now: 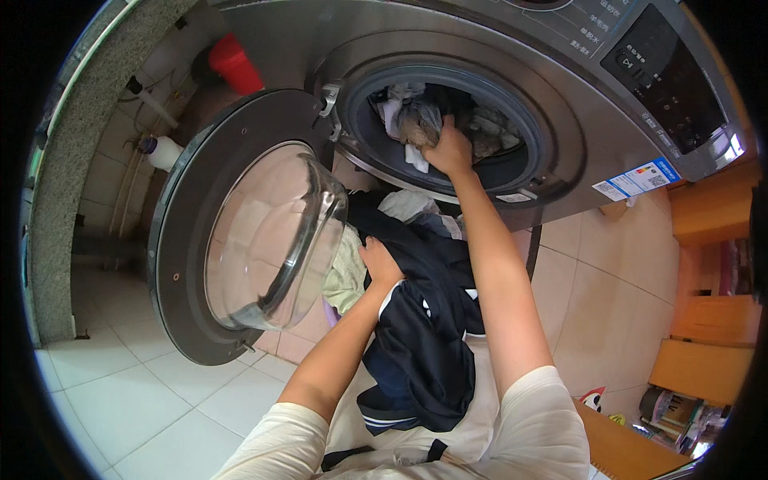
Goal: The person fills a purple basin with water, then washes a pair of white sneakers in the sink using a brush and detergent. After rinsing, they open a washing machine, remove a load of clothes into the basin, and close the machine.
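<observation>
My right hand reaches through the round opening of a grey front-loading washing machine. Its fingers grip a bundle of grey and brown laundry at the drum's mouth, with a white piece of cloth hanging below. Lower down, my left hand is closed on a dark navy garment with white trim, which drapes over my lap. Some left fingertips are hidden in the cloth. Beside that hand lies a pale green cloth. More grey and white laundry is heaped below the opening.
The washer's round glass door stands swung out to the left. Behind it are a red bin, a white bottle and pipes. A stone-topped counter edges the left; wooden furniture stands at right on the tiled floor.
</observation>
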Demonstrator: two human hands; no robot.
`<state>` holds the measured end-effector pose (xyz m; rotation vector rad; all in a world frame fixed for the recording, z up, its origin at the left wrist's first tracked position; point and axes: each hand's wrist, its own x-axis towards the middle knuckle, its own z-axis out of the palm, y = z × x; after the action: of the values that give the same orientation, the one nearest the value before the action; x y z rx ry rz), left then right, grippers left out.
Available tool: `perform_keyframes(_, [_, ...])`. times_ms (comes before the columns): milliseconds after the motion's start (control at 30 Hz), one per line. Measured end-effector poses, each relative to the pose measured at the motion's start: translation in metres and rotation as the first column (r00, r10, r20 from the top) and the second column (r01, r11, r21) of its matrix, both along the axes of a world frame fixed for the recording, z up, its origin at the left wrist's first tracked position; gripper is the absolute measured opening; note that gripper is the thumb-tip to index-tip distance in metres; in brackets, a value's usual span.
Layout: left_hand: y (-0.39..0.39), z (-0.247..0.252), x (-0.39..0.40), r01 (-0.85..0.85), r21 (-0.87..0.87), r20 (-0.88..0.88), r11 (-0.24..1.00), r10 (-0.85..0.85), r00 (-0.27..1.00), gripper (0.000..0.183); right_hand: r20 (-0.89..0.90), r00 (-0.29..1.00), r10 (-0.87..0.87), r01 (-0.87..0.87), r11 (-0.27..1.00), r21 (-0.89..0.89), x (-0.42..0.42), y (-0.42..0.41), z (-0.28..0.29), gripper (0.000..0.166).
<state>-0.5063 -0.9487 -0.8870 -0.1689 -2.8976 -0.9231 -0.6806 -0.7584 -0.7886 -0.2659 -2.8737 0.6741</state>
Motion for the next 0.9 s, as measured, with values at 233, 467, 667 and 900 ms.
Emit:
perform_keyframes(233, [0.017,-0.025,-0.008,0.01,-0.315,-0.036,0.949,-0.023,0.999,0.05,-0.039,0.972,0.231,-0.234,0.967,-0.102,0.113,-0.006,0.054,0.07])
perform_keyframes(467, [-0.022,0.046,0.007,0.389,-0.442,0.413,0.808,-0.202,0.888,0.042,-0.05,0.774,0.631,-0.539,0.616,-0.575,0.294,-0.054,0.102,0.065])
perform_keyframes(667, [-0.081,0.284,0.047,0.236,-0.157,0.337,0.959,-0.172,0.926,0.023,0.137,0.742,0.656,-0.415,0.611,-0.674,0.355,-0.012,0.156,0.071])
perform_keyframes(900, [0.027,0.129,0.045,0.511,-0.151,0.025,0.846,-0.513,0.858,0.065,0.139,0.897,0.419,-0.352,0.869,-0.349,0.281,-0.06,0.015,0.029])
